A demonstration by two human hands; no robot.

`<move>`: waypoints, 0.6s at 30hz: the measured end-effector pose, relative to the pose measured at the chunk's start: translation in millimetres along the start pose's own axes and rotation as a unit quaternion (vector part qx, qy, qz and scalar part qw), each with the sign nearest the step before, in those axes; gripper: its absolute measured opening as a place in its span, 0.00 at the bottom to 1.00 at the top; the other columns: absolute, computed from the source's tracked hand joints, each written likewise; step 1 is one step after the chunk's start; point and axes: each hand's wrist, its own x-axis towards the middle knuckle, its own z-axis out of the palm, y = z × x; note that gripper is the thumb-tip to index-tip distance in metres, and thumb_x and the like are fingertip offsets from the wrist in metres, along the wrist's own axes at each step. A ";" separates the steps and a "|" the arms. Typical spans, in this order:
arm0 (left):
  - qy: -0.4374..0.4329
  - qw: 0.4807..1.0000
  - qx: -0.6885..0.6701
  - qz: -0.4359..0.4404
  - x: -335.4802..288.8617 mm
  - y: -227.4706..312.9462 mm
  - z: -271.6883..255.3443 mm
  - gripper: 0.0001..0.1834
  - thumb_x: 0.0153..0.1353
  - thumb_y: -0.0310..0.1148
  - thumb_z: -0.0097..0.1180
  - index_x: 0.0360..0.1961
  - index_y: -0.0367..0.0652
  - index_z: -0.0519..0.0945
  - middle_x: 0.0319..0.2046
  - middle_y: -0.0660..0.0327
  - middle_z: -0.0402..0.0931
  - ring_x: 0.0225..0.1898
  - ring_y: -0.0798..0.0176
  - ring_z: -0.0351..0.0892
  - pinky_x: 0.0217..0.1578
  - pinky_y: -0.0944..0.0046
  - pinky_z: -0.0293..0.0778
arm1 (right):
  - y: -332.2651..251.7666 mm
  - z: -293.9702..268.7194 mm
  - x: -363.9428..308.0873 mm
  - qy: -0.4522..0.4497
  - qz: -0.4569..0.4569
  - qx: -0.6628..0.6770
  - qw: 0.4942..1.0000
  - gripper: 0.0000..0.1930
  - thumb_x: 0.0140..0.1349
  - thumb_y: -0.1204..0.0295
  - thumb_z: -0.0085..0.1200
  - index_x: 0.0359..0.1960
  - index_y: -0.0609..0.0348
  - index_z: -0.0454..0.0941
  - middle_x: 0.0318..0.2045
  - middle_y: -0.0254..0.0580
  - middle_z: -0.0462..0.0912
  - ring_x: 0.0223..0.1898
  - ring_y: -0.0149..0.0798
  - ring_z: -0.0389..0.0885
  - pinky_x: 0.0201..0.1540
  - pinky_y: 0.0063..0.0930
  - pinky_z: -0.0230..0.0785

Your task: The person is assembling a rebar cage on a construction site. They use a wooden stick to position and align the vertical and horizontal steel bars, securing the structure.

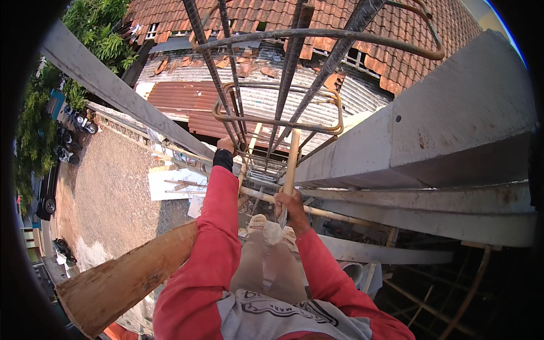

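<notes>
My left hand (226, 145), below a black wristband, is closed around a steel bar of the upright rebar cage (289, 62). Ribbed vertical bars make up this cage, with bent stirrup rings (277, 121) looped around them. My right hand (290, 205) grips a pale wooden pole (293, 161) lower down, closer to my body. The pole rises from that hand toward the rings, and its lower end is partly hidden by my fingers. Below my hands, my feet stand high up among poles and bars; what supports them is hard to make out.
A thick timber (130, 272) slants up at my left. Concrete beams (464, 119) run along the right, and a grey beam (119, 85) crosses at the left. Bamboo poles (340, 215) pass near my feet. Far below are gravel ground (124, 175), motorcycles (84, 123) and tiled roofs (396, 34).
</notes>
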 end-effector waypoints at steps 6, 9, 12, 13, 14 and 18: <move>0.073 0.947 -0.171 -0.261 -2.5 15.5 -0.2 0.17 0.63 0.25 0.61 0.53 0.34 0.82 0.32 0.59 0.83 0.23 0.67 0.76 0.21 0.66 0.70 | -30.3 -8.6 9.1 -0.037 0.014 0.014 0.999 0.12 0.53 0.68 0.60 0.32 0.57 0.69 0.19 0.31 0.69 0.14 0.27 0.70 0.16 0.23 0.65; 0.110 0.952 -0.180 -0.224 -0.7 39.4 0.0 0.14 0.64 0.26 0.60 0.51 0.37 0.84 0.31 0.60 0.83 0.22 0.68 0.75 0.20 0.66 0.70 | -45.9 -16.2 2.5 -0.060 0.049 0.003 0.997 0.12 0.52 0.68 0.60 0.31 0.57 0.69 0.19 0.31 0.69 0.14 0.27 0.70 0.16 0.22 0.65; 0.193 0.828 -0.332 -0.408 -3.4 67.5 8.2 0.13 0.68 0.29 0.56 0.51 0.39 0.84 0.31 0.60 0.83 0.23 0.67 0.77 0.20 0.65 0.72 | -53.0 -22.7 -3.8 -0.067 0.042 -0.021 0.997 0.11 0.52 0.68 0.59 0.29 0.57 0.68 0.18 0.31 0.69 0.13 0.27 0.69 0.16 0.22 0.65; 0.228 0.811 -0.327 -0.429 -6.8 77.3 13.6 0.13 0.69 0.31 0.55 0.50 0.39 0.84 0.31 0.60 0.84 0.23 0.66 0.77 0.21 0.65 0.72 | -53.9 -24.2 -3.4 -0.073 0.037 -0.039 0.996 0.11 0.52 0.69 0.59 0.28 0.57 0.68 0.18 0.31 0.69 0.13 0.27 0.68 0.15 0.23 0.65; 0.261 0.792 -0.320 -0.449 -13.6 87.3 19.2 0.13 0.70 0.32 0.53 0.50 0.40 0.84 0.31 0.59 0.84 0.23 0.66 0.78 0.21 0.65 0.73 | -53.8 -25.8 -3.3 -0.075 0.022 -0.064 0.995 0.11 0.52 0.69 0.59 0.28 0.57 0.68 0.17 0.31 0.68 0.12 0.27 0.68 0.15 0.23 0.64; 0.351 0.823 -0.167 -0.413 -56.5 134.4 45.3 0.17 0.69 0.39 0.52 0.50 0.40 0.83 0.35 0.59 0.84 0.27 0.63 0.80 0.29 0.62 0.77 | -49.1 -32.2 -1.9 -0.066 0.026 -0.057 0.996 0.10 0.52 0.69 0.58 0.27 0.58 0.69 0.17 0.32 0.69 0.11 0.28 0.67 0.15 0.24 0.63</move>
